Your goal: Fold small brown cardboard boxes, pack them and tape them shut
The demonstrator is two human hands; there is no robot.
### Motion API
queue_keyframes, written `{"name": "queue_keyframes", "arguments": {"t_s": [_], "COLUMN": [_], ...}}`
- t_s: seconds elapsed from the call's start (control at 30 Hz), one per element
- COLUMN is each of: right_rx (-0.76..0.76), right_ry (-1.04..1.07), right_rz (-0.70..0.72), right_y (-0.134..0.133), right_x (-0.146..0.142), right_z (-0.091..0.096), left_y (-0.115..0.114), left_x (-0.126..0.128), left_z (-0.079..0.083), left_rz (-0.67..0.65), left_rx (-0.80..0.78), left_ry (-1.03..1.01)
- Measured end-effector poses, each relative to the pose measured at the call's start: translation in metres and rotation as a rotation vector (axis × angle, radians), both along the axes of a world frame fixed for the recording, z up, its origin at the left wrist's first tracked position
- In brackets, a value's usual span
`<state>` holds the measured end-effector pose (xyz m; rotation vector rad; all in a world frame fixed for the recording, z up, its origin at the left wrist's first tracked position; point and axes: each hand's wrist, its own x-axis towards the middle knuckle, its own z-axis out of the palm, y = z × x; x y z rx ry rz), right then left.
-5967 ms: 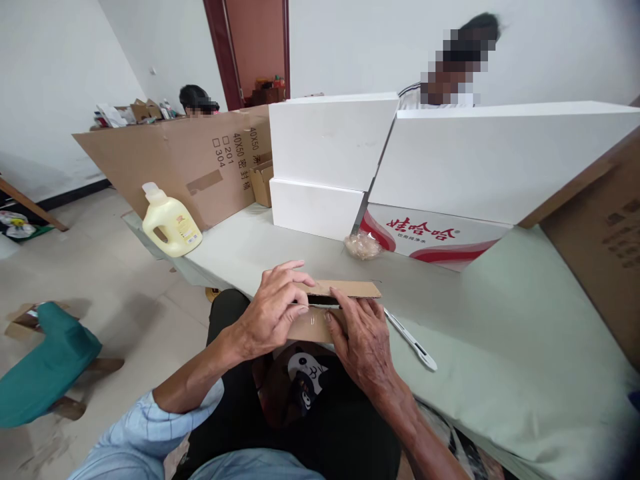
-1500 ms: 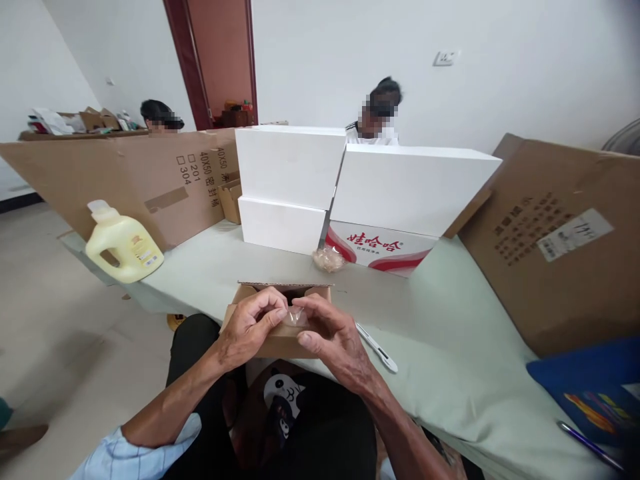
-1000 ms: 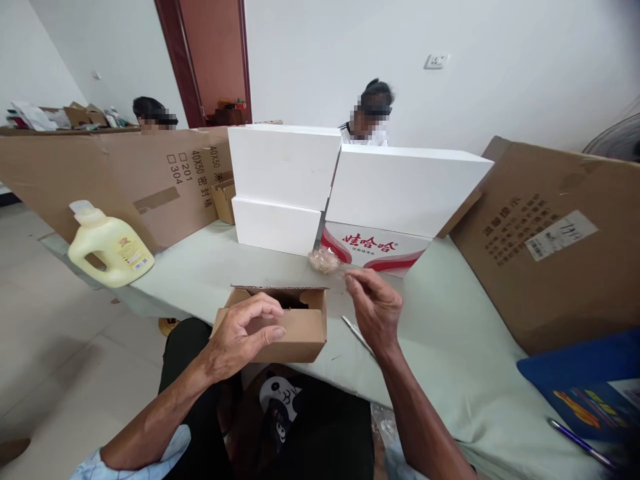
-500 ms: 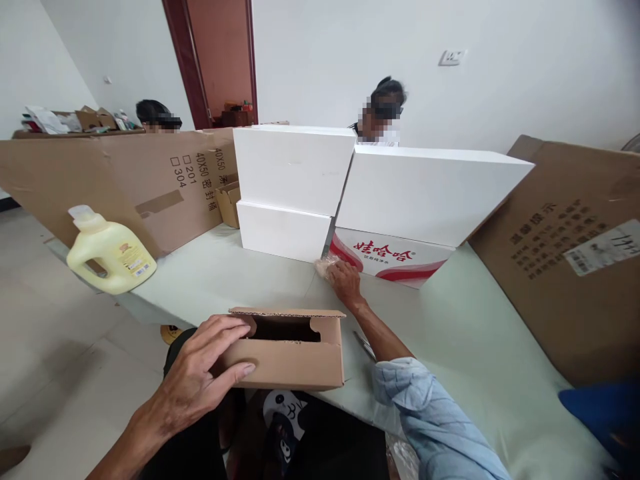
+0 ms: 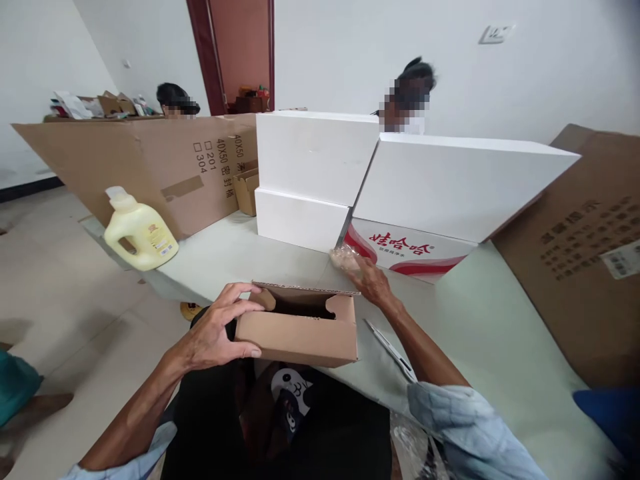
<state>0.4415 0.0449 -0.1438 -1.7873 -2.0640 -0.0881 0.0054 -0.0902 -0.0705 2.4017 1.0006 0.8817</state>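
A small brown cardboard box (image 5: 300, 333) sits open at the near table edge, over my lap. My left hand (image 5: 215, 330) grips its left end, thumb on the front and fingers curled over the top rim. My right hand (image 5: 371, 280) reaches forward across the table, its fingertips on a crumpled wad of clear tape (image 5: 344, 257) that lies against the white foam blocks. Whether the right fingers are closed on the wad is hidden. A white utility knife (image 5: 390, 348) lies on the table just under my right forearm.
White foam blocks (image 5: 450, 180) and a red-and-white printed carton (image 5: 405, 248) stand behind the wad. Large cardboard sheets (image 5: 150, 167) wall the left, another carton (image 5: 590, 240) the right. A yellow jug (image 5: 140, 230) sits at the table's left corner. Two other people sit beyond the barriers.
My hands peeled clear tape off the box, then the right hand carried it forward to the wad by the foam blocks. The left hand stayed on the box's left end.
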Motion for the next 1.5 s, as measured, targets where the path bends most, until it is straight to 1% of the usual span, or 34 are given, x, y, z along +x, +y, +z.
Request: {"name": "queue_keyframes", "arguments": {"t_s": [0.03, 0.1, 0.17, 0.2, 0.23, 0.27, 0.33, 0.4, 0.47, 0.57, 0.67, 0.7, 0.77, 0.83, 0.87, 0.9, 0.97, 1.03, 1.07, 1.17, 1.27, 1.33, 1.4, 1.5], "right_rx": [0.001, -0.042, -0.152, -0.214, -0.270, -0.309, -0.333, -0.292, -0.225, -0.126, -0.022, 0.041, 0.233, 0.438, 0.497, 0.506, 0.418, 0.304, 0.277, 0.307, 0.359, 0.363, 0.366, 0.401], "right_ry": [0.060, 0.278, 0.652, 0.791, 0.887, 0.931, 0.918, 0.840, 0.753, 0.671, 0.630, 0.600, 0.490, 0.334, 0.260, 0.196, 0.101, 0.046, 0.027, -0.043, -0.159, -0.208, -0.201, -0.107], "right_rz": [0.018, 0.125, 0.344, 0.445, 0.526, 0.569, 0.569, 0.513, 0.481, 0.464, 0.396, 0.366, 0.320, 0.363, 0.424, 0.503, 0.663, 0.758, 0.780, 0.790, 0.801, 0.810, 0.806, 0.785], "right_y": [-0.014, -0.048, -0.088, -0.108, -0.127, -0.144, -0.173, -0.192, -0.204, -0.213, -0.216, -0.217, -0.221, -0.225, -0.227, -0.228, -0.227, -0.220, -0.216, -0.202, -0.194, -0.190, -0.186, -0.181], "right_x": [-0.001, -0.005, -0.011, -0.015, -0.019, -0.023, -0.032, -0.040, -0.048, -0.057, -0.066, -0.069, -0.077, -0.084, -0.087, -0.089, -0.090, -0.089, -0.087, -0.082, -0.081, -0.082, -0.082, -0.076], "right_z": [0.006, 0.016, 0.022, 0.024, 0.024, 0.024, 0.020, 0.016, 0.014, 0.019, 0.031, 0.036, 0.049, 0.063, 0.070, 0.077, 0.090, 0.099, 0.102, 0.103, 0.095, 0.088, 0.082, 0.076], "left_y": [-0.001, -0.004, -0.008, -0.011, -0.015, -0.018, -0.025, -0.031, -0.035, -0.037, -0.036, -0.035, -0.033, -0.030, -0.028, -0.026, -0.022, -0.018, -0.016, -0.013, -0.010, -0.008, -0.006, -0.001], "left_x": [0.000, 0.000, 0.000, 0.001, 0.001, 0.002, 0.004, 0.005, 0.005, 0.004, 0.004, 0.006, 0.010, 0.015, 0.017, 0.018, 0.017, 0.014, 0.012, 0.007, 0.010, 0.016, 0.023, 0.029], "left_z": [0.002, 0.005, 0.006, 0.006, 0.006, 0.005, 0.004, 0.003, 0.002, 0.006, 0.017, 0.022, 0.031, 0.036, 0.036, 0.035, 0.029, 0.023, 0.022, 0.028, 0.039, 0.047, 0.053, 0.062], "left_rz": [-0.007, -0.019, -0.030, -0.034, -0.037, -0.040, -0.047, -0.060, -0.073, -0.081, -0.114, -0.136, -0.188, -0.223, -0.234, -0.242, -0.246, -0.234, -0.226, -0.207, -0.180, -0.172, -0.179, -0.210], "left_rx": [-0.012, -0.030, -0.030, -0.021, -0.009, 0.009, 0.058, 0.124, 0.188, 0.237, 0.247, 0.239, 0.204, 0.164, 0.149, 0.136, 0.125, 0.130, 0.137, 0.164, 0.198, 0.243, 0.304, 0.380], "left_ry": [0.009, 0.014, 0.002, -0.008, -0.017, -0.027, -0.034, -0.029, -0.018, 0.027, 0.118, 0.163, 0.265, 0.358, 0.393, 0.423, 0.475, 0.524, 0.547, 0.569, 0.566, 0.626, 0.702, 0.753]}}
